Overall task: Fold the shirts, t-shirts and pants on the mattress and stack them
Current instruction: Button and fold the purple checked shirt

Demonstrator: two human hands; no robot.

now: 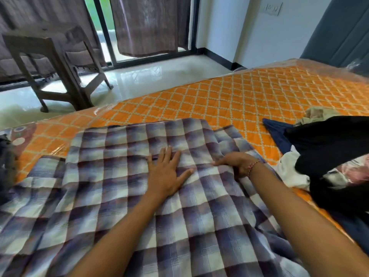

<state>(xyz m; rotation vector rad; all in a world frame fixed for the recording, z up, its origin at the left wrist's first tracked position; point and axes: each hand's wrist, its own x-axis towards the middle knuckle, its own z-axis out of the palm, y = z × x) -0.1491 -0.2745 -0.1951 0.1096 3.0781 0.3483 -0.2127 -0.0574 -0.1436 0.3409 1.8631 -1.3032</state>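
Checked shirt [127, 186] spread on mattress [229, 96] — left hand [165, 174] flat, fingers spread, pressing it; right hand [237, 163] pinching a fold.

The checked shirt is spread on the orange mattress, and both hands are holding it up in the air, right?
Not quite. The checked shirt does lie spread on the orange mattress, but the head view shows it is not lifted: the left hand presses flat on it and the right hand rests on a fold.
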